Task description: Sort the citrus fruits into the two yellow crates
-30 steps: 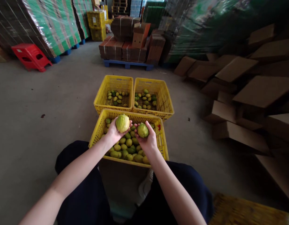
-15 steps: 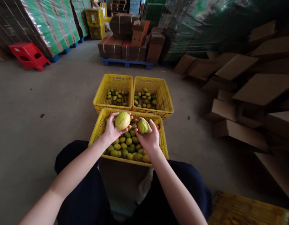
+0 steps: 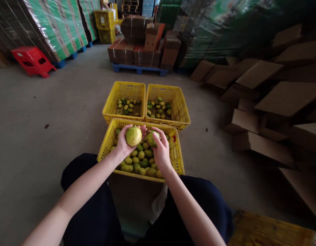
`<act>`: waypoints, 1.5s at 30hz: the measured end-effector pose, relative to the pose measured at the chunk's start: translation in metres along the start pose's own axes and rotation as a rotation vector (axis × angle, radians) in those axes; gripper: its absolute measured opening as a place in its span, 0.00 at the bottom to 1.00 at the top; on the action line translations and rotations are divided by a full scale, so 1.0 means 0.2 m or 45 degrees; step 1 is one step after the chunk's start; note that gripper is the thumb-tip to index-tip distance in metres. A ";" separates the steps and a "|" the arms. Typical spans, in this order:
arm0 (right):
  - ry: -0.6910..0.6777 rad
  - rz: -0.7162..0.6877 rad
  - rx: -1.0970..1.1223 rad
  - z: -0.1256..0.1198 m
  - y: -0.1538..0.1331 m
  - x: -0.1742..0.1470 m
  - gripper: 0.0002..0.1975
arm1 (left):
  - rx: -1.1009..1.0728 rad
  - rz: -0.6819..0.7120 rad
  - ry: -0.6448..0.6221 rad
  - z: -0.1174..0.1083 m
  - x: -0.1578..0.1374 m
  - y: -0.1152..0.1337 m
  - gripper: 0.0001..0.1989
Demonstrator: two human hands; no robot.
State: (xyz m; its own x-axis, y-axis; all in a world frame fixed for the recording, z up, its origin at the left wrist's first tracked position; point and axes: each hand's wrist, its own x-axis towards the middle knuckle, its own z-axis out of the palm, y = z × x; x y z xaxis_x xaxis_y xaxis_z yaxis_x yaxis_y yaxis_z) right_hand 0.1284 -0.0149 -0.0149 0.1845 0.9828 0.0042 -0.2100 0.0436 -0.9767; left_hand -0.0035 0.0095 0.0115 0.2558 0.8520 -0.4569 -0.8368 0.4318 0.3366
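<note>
Left hand [image 3: 122,143] held yellowish fruit [image 3: 133,136]; right hand [image 3: 161,151] held green fruit [image 3: 150,139]; either could have dropped if grip slackened.

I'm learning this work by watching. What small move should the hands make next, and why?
Perhaps turn the greener fruit in the right hand to show its covered side: thumb and fingers hide part of it, while the yellower fruit in the left hand shows most of its near face. Both are above the near crate.
</note>
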 end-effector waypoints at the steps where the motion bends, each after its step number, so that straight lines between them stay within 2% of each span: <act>1: 0.030 -0.105 -0.144 0.00 0.01 -0.01 0.16 | 0.005 -0.012 -0.026 0.00 0.00 -0.01 0.10; 4: -0.001 -0.325 -0.483 0.01 0.05 -0.03 0.25 | 0.045 -0.070 -0.065 -0.02 0.00 -0.06 0.12; 9: -0.260 -0.483 -0.785 0.02 0.14 -0.06 0.36 | 0.092 -0.029 -0.096 -0.08 0.05 -0.14 0.13; 14: -0.208 -0.778 -0.944 0.04 0.12 -0.10 0.32 | 0.120 -0.063 -0.168 -0.13 0.07 -0.15 0.14; 17: -0.296 -1.024 -0.972 0.05 0.06 -0.12 0.30 | 0.132 -0.107 -0.197 -0.12 0.07 -0.14 0.17; 19: -0.339 -1.126 -0.934 0.04 0.02 -0.13 0.29 | 0.188 -0.059 -0.188 -0.09 0.06 -0.12 0.18; 22: -0.199 -1.059 -0.810 -0.01 -0.04 -0.12 0.32 | 0.337 0.178 -0.154 -0.04 0.05 -0.07 0.17; 26: 0.057 -0.851 -0.809 -0.08 -0.08 -0.07 0.30 | 0.557 0.525 -0.290 -0.01 0.03 -0.02 0.17; 29: -0.014 -0.869 -0.938 -0.09 -0.06 -0.05 0.27 | 0.762 0.802 -0.329 -0.03 0.02 -0.02 0.18; 32: -0.125 -0.953 -0.978 -0.08 -0.03 -0.05 0.28 | 0.956 0.977 -0.329 -0.07 0.01 -0.03 0.18; 38: -0.128 -1.036 -0.974 -0.07 -0.01 -0.05 0.30 | 1.124 1.067 -0.330 -0.06 -0.01 -0.03 0.20; 45: -0.143 -0.999 -0.966 -0.06 0.00 -0.06 0.29 | 1.087 0.999 -0.312 -0.05 -0.01 -0.01 0.23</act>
State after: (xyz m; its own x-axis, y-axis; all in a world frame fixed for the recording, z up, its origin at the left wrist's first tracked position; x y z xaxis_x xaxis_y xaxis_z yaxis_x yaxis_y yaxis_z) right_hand 0.1379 -0.0291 -0.0168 -0.0880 0.7424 0.6642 0.5800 0.5803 -0.5717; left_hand -0.0068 0.0039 0.0039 -0.0196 0.9659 0.2581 -0.2365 -0.2553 0.9375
